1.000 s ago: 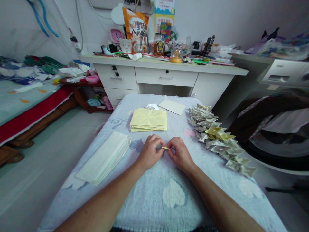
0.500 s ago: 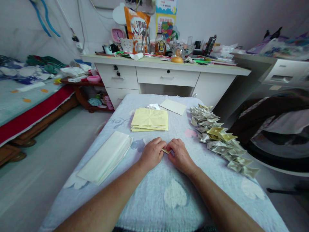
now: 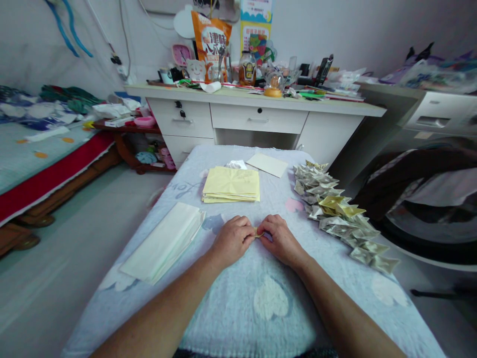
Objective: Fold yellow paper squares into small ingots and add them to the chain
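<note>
Cloth-covered table (image 3: 219, 308) in front of us, pale blue with light heart shapes on it. Pretty much at the middle of it, we've got our left hand (image 3: 234, 238) and right hand (image 3: 278, 238) almost meeting over a small yellow paper piece (image 3: 257, 233). Both sets of fingertips are pinched onto it, left hand at its left end, right hand at its right end, and only a sliver shows between them, so we can't make out how it's folded.

Just beyond our hands, toward the far edge of the table, sits a stack of yellow paper (image 3: 231, 185), creased on top and kinda uneven at the sides. Right behind that is a crumpled white wad (image 3: 236, 164), and a flat cream card (image 3: 267, 165) lies askew by the far edge, closer to the far right corner. Over by the left edge we have a slanted pile of long white sheets (image 3: 162, 244), pointing toward the near left corner. Down the right edge goes a whole row of pointy folded paper pieces (image 3: 345, 228), mostly greyish, with some yellow ones (image 3: 341, 206) around the middle.

Past the far edge stands a white desk (image 3: 257, 122) with drawers, its top loaded with stuff, including an orange bag (image 3: 211, 42) and a jar (image 3: 247, 72) toward its back edge. Bed (image 3: 37, 156) off to our left, washing machine (image 3: 432, 119) off to our right.
</note>
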### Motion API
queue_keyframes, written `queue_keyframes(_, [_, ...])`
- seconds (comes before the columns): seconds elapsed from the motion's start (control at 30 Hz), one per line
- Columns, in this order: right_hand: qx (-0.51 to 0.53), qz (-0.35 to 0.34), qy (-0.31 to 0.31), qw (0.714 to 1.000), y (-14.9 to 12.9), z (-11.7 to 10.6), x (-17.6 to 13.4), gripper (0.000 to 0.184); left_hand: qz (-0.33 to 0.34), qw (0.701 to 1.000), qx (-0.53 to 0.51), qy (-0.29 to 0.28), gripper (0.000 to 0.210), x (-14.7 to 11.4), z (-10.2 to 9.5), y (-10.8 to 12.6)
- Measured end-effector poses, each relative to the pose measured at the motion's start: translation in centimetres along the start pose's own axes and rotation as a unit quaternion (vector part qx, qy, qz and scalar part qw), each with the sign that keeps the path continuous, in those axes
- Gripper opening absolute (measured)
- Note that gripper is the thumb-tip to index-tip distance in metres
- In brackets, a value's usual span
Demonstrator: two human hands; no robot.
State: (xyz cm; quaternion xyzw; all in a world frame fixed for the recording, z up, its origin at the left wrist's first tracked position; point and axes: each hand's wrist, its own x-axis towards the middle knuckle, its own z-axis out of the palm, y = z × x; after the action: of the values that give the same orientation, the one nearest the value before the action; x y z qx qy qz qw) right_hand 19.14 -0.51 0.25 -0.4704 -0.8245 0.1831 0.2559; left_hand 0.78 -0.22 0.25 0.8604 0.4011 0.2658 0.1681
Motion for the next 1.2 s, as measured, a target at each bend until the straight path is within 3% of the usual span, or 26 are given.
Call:
queue_keyframes(0.53, [0.012, -0.016, -0.001, 1.000, 0.07, 0.39, 0.06, 0.007, -0.061, 0.998, -0.013, 0.001, 0.012, -0.08, 0.08, 0.14])
queue_keyframes(0.87, [-0.005, 0.027, 0.015, 1.000, 0.03, 0.04, 0.04, 0.009, -0.067, 0.997, -0.023, -0.012, 0.010, 0.06, -0.27, -0.01])
queue_keyframes(1.03, [-0.010, 0.025, -0.001, 1.000, 0.25, -0.38, -0.06, 0.000, -0.066, 0.997, -0.020, -0.017, 0.012, 0.21, -0.38, -0.05])
queue_keyframes(1.2, [-0.003, 0.046, -0.010, 0.999, 0.07, -0.42, 0.13, 0.005, -0.077, 0.997, 0.000, -0.011, 0.015, 0.34, -0.31, 0.02])
